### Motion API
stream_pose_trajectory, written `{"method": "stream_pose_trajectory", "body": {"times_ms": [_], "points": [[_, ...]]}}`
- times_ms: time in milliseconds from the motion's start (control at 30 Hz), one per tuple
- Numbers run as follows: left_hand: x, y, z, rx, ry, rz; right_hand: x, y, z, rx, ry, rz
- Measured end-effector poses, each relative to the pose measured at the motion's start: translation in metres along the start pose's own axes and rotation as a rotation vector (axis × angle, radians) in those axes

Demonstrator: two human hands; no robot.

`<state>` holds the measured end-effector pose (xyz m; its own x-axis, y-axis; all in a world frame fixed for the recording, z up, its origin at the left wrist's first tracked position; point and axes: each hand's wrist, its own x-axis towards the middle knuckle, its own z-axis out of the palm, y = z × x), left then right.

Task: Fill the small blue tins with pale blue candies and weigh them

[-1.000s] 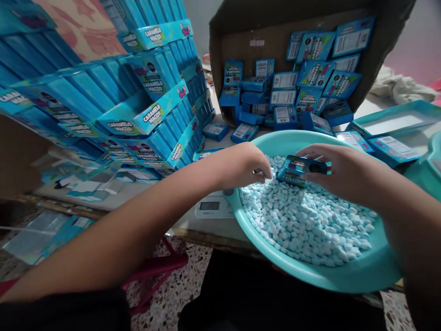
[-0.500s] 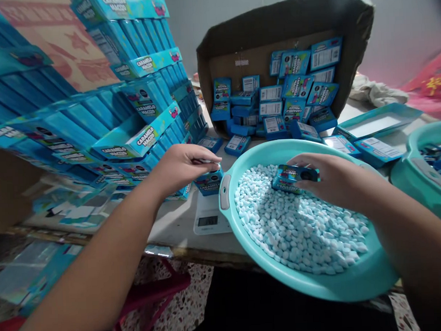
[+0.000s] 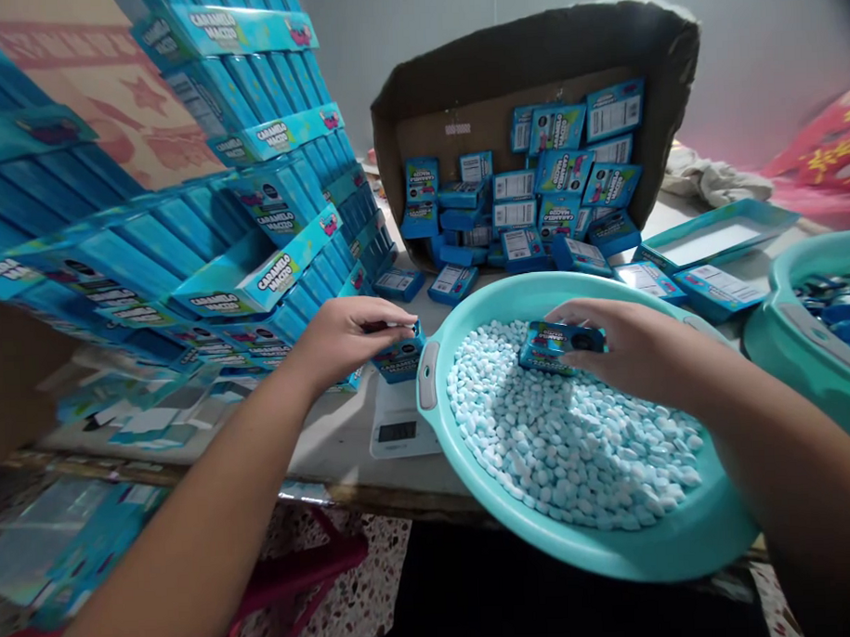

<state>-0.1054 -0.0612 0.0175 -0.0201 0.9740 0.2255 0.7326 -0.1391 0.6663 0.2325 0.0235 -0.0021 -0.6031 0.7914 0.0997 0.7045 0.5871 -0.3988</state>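
A teal basin (image 3: 684,542) full of pale blue and white candies (image 3: 575,443) lies in front of me. My right hand (image 3: 628,349) holds a small blue candy box (image 3: 558,344) low over the candies, thumb on its top. My left hand (image 3: 346,335) is closed at the top of a second small blue box (image 3: 399,358), which stands on a white kitchen scale (image 3: 397,422) left of the basin.
Stacks of blue display cartons (image 3: 255,241) fill the left. A tipped cardboard box (image 3: 528,64) at the back spills several small blue boxes. A shallow blue tray (image 3: 721,234) and another teal basin (image 3: 808,333) stand at the right. A red stool (image 3: 300,555) is below the table edge.
My left hand left the candy basin and moved left to the small box on the scale. My right hand kept its box over the candies.
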Motion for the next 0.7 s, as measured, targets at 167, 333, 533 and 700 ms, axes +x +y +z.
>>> {"method": "stream_pose_trajectory", "body": {"times_ms": [167, 333, 533, 700], "points": [[-0.002, -0.002, 0.005, -0.026, 0.024, -0.003, 0.001, 0.003, 0.002, 0.024, -0.007, -0.013], [-0.005, -0.002, 0.007, 0.056, 0.108, 0.106, 0.001, 0.005, 0.004, 0.016, 0.004, -0.014], [-0.017, 0.002, 0.001, 0.377, 0.210, 0.117, 0.000, 0.004, 0.004, 0.025, 0.016, -0.021], [-0.022, 0.001, 0.002, 0.430, 0.113, 0.107, 0.001, 0.004, 0.004, 0.043, 0.010, -0.022]]}}
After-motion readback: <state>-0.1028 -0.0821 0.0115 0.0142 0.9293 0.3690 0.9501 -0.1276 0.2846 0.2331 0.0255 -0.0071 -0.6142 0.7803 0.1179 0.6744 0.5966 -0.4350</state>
